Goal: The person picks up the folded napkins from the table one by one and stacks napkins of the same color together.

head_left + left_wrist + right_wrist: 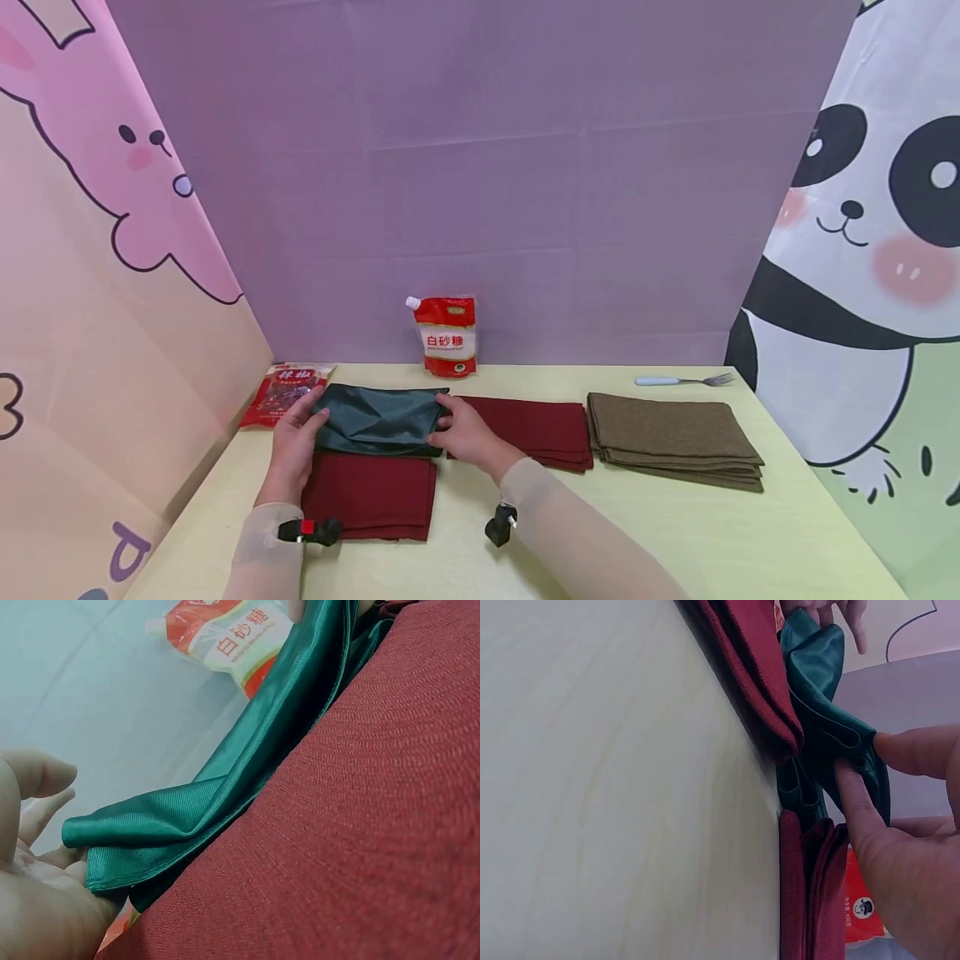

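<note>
A folded, shiny dark green cloth [381, 421] lies behind a folded dark red cloth [367, 500], partly lifted and creased. My right hand [474, 435] pinches its right edge, with the thumb [919, 750] on one side of the fabric and a finger [859, 802] on the other. At the left edge, my left hand [295, 446] has its fingers against the green cloth, while its thumb [45, 774] stands apart from the fabric. More green layers show low between the red cloths in the right wrist view.
Right of the green cloth lies another folded red cloth [532, 425], then a folded brown cloth stack [671, 433]. A fork [678, 381] lies behind the brown stack. A red-and-white pouch [450, 337] stands by the purple backdrop; a red packet [281, 396] lies at back left.
</note>
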Tool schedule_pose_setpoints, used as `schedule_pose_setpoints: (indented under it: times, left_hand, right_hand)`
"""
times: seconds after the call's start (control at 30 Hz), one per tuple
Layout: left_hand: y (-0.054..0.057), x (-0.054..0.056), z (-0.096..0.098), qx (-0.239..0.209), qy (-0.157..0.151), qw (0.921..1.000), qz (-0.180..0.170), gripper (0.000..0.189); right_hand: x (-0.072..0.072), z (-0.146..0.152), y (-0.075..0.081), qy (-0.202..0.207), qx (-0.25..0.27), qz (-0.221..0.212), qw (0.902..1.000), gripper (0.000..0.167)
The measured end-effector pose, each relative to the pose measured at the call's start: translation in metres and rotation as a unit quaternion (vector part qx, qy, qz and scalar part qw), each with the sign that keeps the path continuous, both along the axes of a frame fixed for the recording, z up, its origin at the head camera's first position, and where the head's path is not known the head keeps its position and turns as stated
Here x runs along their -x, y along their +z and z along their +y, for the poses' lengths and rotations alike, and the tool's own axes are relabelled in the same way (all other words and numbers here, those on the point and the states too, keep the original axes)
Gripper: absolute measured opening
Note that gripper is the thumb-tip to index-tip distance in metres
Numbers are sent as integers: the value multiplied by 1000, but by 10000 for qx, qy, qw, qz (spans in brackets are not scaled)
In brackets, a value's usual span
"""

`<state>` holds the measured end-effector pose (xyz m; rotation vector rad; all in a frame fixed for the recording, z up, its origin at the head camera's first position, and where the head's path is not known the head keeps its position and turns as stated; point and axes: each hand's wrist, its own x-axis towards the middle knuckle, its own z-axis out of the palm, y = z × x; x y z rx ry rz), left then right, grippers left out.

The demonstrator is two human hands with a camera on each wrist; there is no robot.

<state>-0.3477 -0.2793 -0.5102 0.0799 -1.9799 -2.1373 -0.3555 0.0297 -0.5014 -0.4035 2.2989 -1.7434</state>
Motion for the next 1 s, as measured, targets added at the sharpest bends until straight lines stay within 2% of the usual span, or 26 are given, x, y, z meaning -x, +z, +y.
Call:
schedule_pose_setpoints:
  times: [0.23, 0.53, 0.87, 1.0]
  left_hand:
    - [0, 0, -2, 312, -75, 9994, -158, 54]
    - [-5, 2, -5, 683, -169, 9967, -404, 57]
    - [-3, 0, -4, 658, -81, 9971, -365, 55]
    - [-2, -1, -4, 629, -93, 9969, -465, 55]
  right_hand:
    - [6, -4, -4, -183, 4, -60, 9998, 80]
    - [8, -5, -6, -322, -376, 67, 9988, 79]
    - [1, -2, 5, -481, -577, 263, 9968, 73]
    - [-1, 1, 7, -597, -324, 333, 9971, 66]
